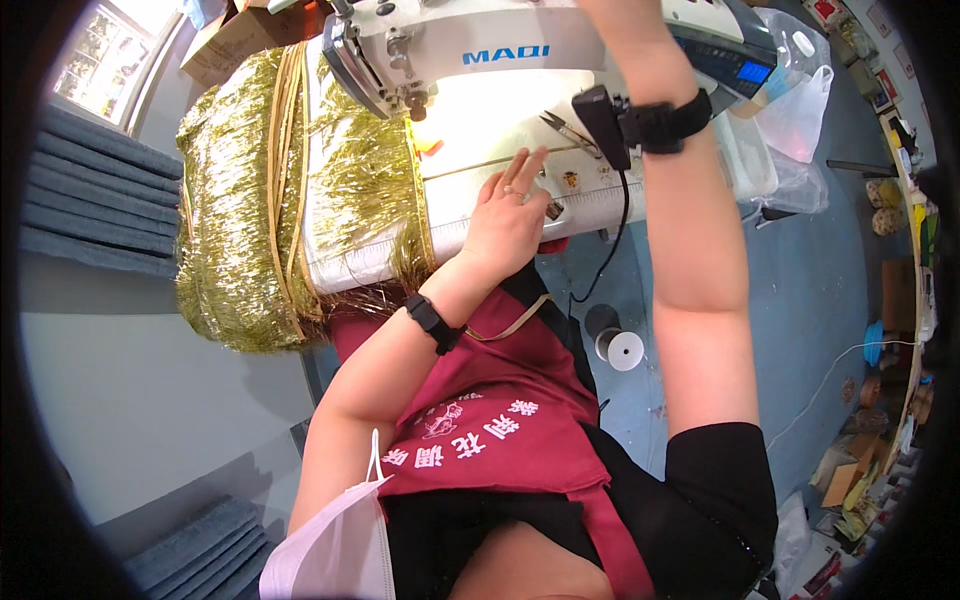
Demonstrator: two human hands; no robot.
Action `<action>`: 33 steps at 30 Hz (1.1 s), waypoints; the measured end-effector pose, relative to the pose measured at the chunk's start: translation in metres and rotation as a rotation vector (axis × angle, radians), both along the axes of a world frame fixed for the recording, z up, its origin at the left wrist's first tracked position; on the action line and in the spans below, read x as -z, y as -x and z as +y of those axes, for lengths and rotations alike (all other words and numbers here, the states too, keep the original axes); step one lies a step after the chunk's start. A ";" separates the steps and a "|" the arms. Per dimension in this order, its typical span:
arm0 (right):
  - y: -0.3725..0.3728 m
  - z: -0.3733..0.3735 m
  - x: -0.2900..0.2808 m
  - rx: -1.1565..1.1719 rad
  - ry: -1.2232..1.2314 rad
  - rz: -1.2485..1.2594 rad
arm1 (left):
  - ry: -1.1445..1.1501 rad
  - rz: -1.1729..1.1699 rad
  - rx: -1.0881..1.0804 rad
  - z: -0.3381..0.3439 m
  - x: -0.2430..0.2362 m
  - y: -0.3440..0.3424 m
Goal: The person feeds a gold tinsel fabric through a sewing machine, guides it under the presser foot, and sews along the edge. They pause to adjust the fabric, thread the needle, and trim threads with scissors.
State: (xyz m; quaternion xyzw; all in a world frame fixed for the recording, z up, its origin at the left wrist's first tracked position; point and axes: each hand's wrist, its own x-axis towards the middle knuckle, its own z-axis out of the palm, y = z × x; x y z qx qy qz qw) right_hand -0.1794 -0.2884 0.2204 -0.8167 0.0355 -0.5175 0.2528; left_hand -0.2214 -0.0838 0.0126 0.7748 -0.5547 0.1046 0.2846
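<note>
My left hand (507, 215) rests on the white sewing table (455, 185), fingers extended, a ring on one. Beside it, gold-green tinsel fringe (355, 180) with a yellow band lies across the left part of the table. My right hand (630, 35) reaches up over the sewing machine (450, 25); its fingers are cut off by the top edge. Small thread snips (565, 130) lie right of my left fingers. A black device (602, 125) with a cable is strapped at my right wrist. A small orange piece (430, 146) lies near the needle area.
A bulky tinsel bundle (225, 210) hangs at the table's left end. A cardboard box (225, 50) stands behind it. Plastic bags (795, 125) are at the right end. A spool (624, 350) shows below the table on the blue floor (800, 290); cluttered goods line the far right.
</note>
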 end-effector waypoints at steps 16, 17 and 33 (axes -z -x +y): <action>0.133 0.039 0.088 -0.125 -0.467 -0.092 | 0.063 0.285 -0.101 -0.031 0.010 -0.069; 0.138 0.043 0.094 -0.123 -0.486 -0.066 | 0.116 0.352 -0.128 -0.032 0.009 -0.078; 0.135 0.076 0.155 -0.501 -0.848 -0.129 | 0.451 0.668 -0.172 -0.006 -0.028 -0.040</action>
